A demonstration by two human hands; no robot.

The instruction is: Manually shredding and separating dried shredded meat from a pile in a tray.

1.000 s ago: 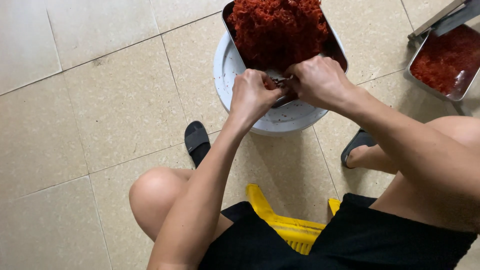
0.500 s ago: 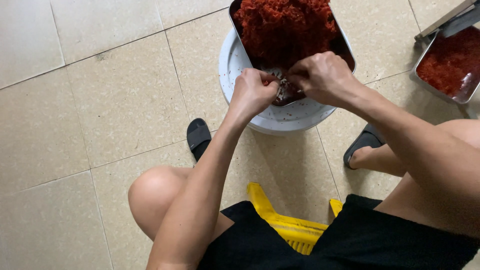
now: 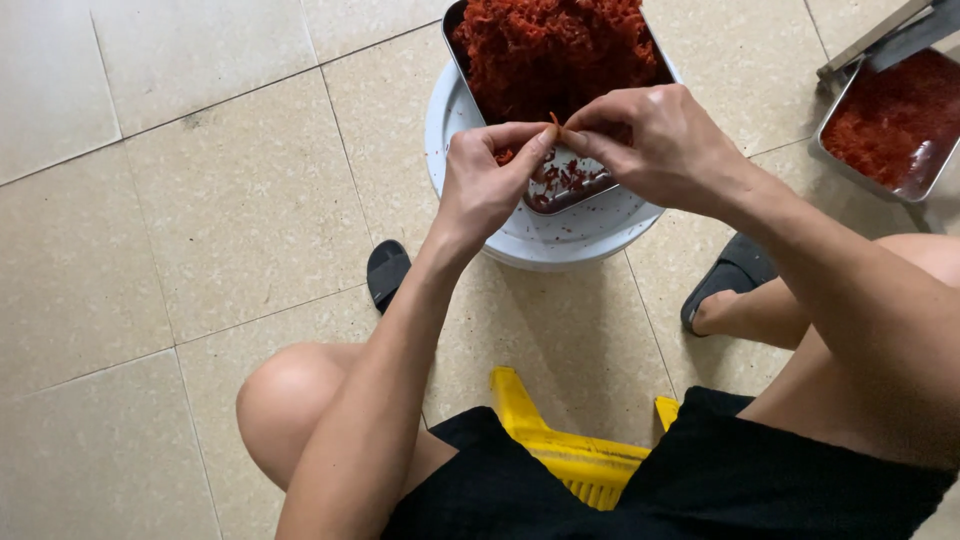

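My left hand (image 3: 490, 180) and my right hand (image 3: 655, 145) meet over a steel tray (image 3: 590, 190) heaped with red shredded material (image 3: 555, 50). Together the fingertips of both hands pinch one small red piece (image 3: 553, 123) just above the tray's near end. That near end holds only scattered red bits. The tray rests on an upturned white round basin (image 3: 560, 235) on the tiled floor.
A second steel tray (image 3: 885, 125) of red material lies at the right edge, under a metal bar (image 3: 880, 35). I sit on a yellow plastic stool (image 3: 560, 450), knees spread, with black slippers (image 3: 387, 272) either side of the basin. Beige floor tiles (image 3: 150, 220) lie to the left.
Both hands have lifted slightly off the tray's near end and now hold a red piece pinched between their fingertips. The view has shifted a little.
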